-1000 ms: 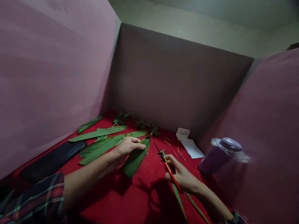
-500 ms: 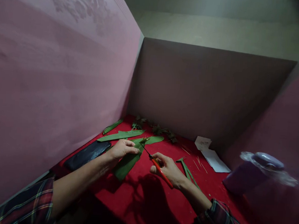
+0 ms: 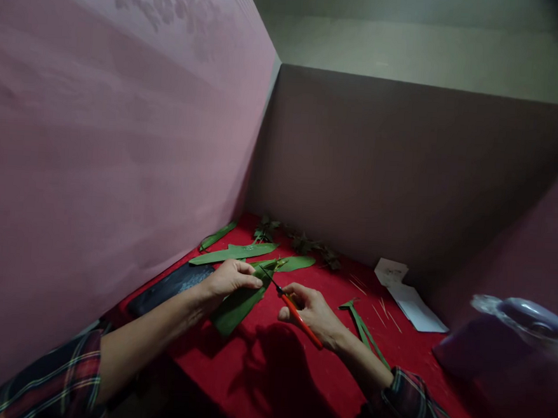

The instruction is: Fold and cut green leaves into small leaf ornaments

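Observation:
My left hand (image 3: 234,281) pinches a broad green leaf (image 3: 234,311) that hangs down over the red cloth. In my right hand (image 3: 312,313) is a pair of scissors (image 3: 300,322) with red-orange handles. Their dark blades reach the leaf's upper part, close to my left fingertips; whether they bite into it I cannot tell. Behind the held leaf lie other long leaves (image 3: 230,254). Right of my right hand are narrow cut leaf strips (image 3: 363,329).
Leafy sprigs (image 3: 305,241) lie at the back. A dark flat object (image 3: 168,290) rests at left. Several thin sticks (image 3: 382,312), white papers (image 3: 418,308) and a purple container (image 3: 499,345) are at right. Pink walls (image 3: 118,179) and a grey panel (image 3: 381,171) enclose the red cloth (image 3: 306,370).
The view has turned slightly left, so the surroundings sit farther right. My hands, the leaf and the scissors have barely moved.

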The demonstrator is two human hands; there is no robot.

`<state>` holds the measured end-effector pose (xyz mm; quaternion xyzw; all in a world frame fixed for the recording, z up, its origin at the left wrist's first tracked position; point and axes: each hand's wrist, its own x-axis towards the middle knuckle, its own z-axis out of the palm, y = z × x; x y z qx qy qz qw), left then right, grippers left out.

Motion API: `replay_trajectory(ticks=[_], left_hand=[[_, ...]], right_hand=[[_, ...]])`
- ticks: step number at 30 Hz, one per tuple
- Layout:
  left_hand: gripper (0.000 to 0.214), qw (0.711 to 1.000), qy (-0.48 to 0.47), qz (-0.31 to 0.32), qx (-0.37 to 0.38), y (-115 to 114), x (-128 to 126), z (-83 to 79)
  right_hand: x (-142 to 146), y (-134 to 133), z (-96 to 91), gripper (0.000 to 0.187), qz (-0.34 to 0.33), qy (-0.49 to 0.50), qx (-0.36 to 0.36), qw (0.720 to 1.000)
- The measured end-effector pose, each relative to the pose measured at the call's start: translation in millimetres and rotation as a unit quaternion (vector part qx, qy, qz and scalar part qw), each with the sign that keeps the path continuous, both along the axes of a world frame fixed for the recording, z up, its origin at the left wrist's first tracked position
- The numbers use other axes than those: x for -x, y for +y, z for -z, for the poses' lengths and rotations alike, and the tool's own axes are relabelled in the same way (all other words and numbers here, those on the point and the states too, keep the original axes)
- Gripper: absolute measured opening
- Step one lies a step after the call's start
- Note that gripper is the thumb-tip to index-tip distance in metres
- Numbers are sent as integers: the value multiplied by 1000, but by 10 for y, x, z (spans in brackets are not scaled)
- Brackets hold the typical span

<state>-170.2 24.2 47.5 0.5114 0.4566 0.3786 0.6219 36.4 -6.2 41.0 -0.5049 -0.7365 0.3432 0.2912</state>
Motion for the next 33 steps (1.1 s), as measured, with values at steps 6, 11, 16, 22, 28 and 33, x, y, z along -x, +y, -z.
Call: replay_trajectory(ticks=[6,11,16,22,28,33], left_hand=[[24,1000,4,1,7,69,13,25],[25,1000,6,2,26,122,29,49],[26,999,1,8,40,126,62,42],[31,999,9,5,47,159,138,72],[29,1000,-6,14,14,56,187,-42],[24,994,-38,75,-68,-108,133,-175]], right_hand=[[0,56,41,26,-12,12,-3,1000],[-10,102,95,28,-12,-5,-34,999],[-8,144,145,31,-17,-40,-77,996],[18,227,172,37,-32,-43,-85,995],[-69,247,143,39,23,-53,-81,995],[-165,45,1,39,49,-108,-98,988]])
